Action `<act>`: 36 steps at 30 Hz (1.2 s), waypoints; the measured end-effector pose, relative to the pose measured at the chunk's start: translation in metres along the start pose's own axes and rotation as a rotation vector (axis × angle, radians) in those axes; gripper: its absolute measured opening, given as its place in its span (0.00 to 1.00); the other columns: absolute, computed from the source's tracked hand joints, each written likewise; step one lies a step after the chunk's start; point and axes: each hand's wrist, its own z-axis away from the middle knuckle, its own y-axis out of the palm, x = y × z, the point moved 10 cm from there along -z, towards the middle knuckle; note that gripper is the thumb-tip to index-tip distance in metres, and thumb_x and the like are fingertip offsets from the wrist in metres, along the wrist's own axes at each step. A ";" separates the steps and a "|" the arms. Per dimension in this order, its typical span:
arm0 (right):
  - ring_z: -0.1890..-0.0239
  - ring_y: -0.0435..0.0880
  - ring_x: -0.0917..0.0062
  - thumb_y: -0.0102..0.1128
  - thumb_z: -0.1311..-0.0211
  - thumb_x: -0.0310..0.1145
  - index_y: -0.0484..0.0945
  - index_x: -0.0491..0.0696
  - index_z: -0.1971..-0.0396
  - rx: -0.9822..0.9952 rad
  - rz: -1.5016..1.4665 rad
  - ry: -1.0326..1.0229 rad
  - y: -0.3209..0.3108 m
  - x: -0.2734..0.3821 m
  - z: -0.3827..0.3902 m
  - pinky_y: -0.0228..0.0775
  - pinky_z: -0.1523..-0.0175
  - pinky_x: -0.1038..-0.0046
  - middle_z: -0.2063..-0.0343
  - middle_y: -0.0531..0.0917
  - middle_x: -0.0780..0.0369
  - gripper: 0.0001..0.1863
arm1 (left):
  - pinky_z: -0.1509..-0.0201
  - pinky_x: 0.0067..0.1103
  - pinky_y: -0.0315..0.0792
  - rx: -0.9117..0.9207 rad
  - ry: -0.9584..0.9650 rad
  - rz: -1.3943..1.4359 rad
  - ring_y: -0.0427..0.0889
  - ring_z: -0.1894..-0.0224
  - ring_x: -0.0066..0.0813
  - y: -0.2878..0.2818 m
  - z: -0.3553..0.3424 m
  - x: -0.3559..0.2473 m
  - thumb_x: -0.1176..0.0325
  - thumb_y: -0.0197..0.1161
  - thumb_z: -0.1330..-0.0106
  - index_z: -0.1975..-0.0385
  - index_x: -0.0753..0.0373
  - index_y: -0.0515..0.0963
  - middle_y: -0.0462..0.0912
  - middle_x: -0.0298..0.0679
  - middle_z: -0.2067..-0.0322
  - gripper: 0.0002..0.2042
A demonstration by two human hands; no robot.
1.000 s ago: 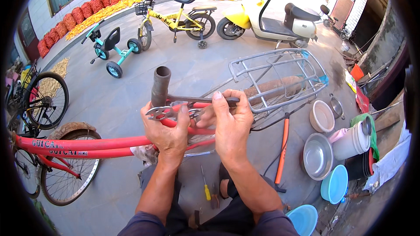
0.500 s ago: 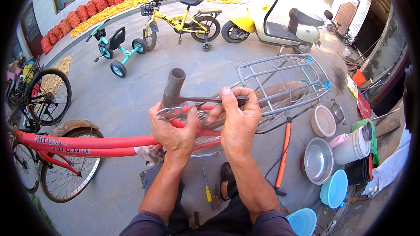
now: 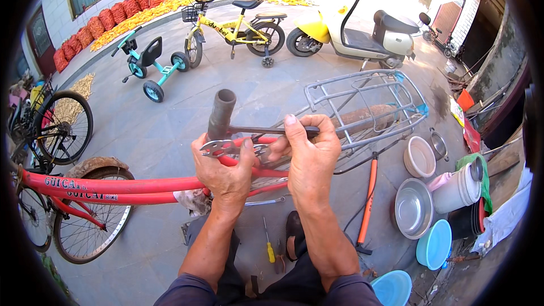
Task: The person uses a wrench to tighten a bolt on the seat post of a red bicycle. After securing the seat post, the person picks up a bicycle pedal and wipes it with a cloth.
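Note:
My left hand (image 3: 221, 175) is closed round a flat silver spanner with cut-outs (image 3: 216, 148) beside the upright metal seat tube (image 3: 222, 110) of the red bicycle (image 3: 141, 184). My right hand (image 3: 306, 158) grips a long dark metal wrench (image 3: 255, 130), which reaches across to the seat tube, with the thumb on top. The bicycle's joint under my fingers is partly hidden. Behind my right hand extends the grey rear rack (image 3: 362, 90). A yellow screwdriver (image 3: 270, 249) and pliers (image 3: 280, 258) lie on the paving below, near my feet.
An orange pump (image 3: 369, 192), steel basin (image 3: 412, 209), blue basin (image 3: 433, 246) and buckets (image 3: 459, 190) stand at right. Beyond are a teal tricycle (image 3: 164, 71), yellow child's bicycle (image 3: 243, 34) and scooter (image 3: 368, 39). Another bicycle (image 3: 62, 127) stands at left; red sacks (image 3: 106, 18) line the wall.
Both hands, with the tools and seat tube, sit a little further right in the picture than a second ago. Their grips look the same.

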 end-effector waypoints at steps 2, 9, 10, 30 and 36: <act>0.86 0.78 0.80 0.61 0.34 0.27 0.68 0.42 0.65 -0.002 -0.005 0.001 0.000 0.000 0.000 0.75 0.81 0.77 0.83 0.79 0.59 0.10 | 0.58 0.29 0.72 -0.001 -0.012 0.015 0.80 0.63 0.35 0.000 0.000 0.002 0.67 0.77 0.52 0.52 0.66 0.69 0.77 0.42 0.64 0.28; 0.86 0.78 0.80 0.61 0.35 0.27 0.69 0.43 0.66 -0.011 0.056 -0.006 0.002 0.006 0.000 0.74 0.81 0.79 0.83 0.79 0.60 0.09 | 0.58 0.29 0.73 -0.006 0.016 0.003 0.80 0.63 0.34 0.000 0.000 0.003 0.67 0.77 0.52 0.52 0.66 0.69 0.77 0.41 0.64 0.29; 0.86 0.78 0.81 0.62 0.35 0.27 0.69 0.43 0.66 -0.016 0.058 -0.003 0.002 0.006 0.000 0.74 0.81 0.79 0.83 0.79 0.60 0.09 | 0.59 0.28 0.73 -0.006 0.016 0.005 0.80 0.63 0.34 0.000 0.000 0.002 0.67 0.77 0.52 0.52 0.66 0.69 0.77 0.41 0.64 0.29; 0.88 0.77 0.79 0.61 0.35 0.26 0.71 0.43 0.69 -0.050 0.150 -0.091 0.015 0.025 0.003 0.69 0.83 0.80 0.87 0.78 0.60 0.07 | 0.59 0.29 0.74 0.005 0.041 -0.008 0.80 0.63 0.34 -0.001 -0.001 -0.003 0.69 0.77 0.52 0.52 0.66 0.68 0.77 0.42 0.63 0.29; 0.88 0.76 0.79 0.60 0.35 0.26 0.71 0.43 0.68 -0.052 0.164 -0.114 0.019 0.028 0.004 0.70 0.82 0.79 0.87 0.78 0.61 0.06 | 0.60 0.29 0.73 0.007 0.036 -0.005 0.81 0.64 0.35 -0.002 -0.002 -0.004 0.69 0.77 0.52 0.53 0.66 0.68 0.77 0.42 0.64 0.29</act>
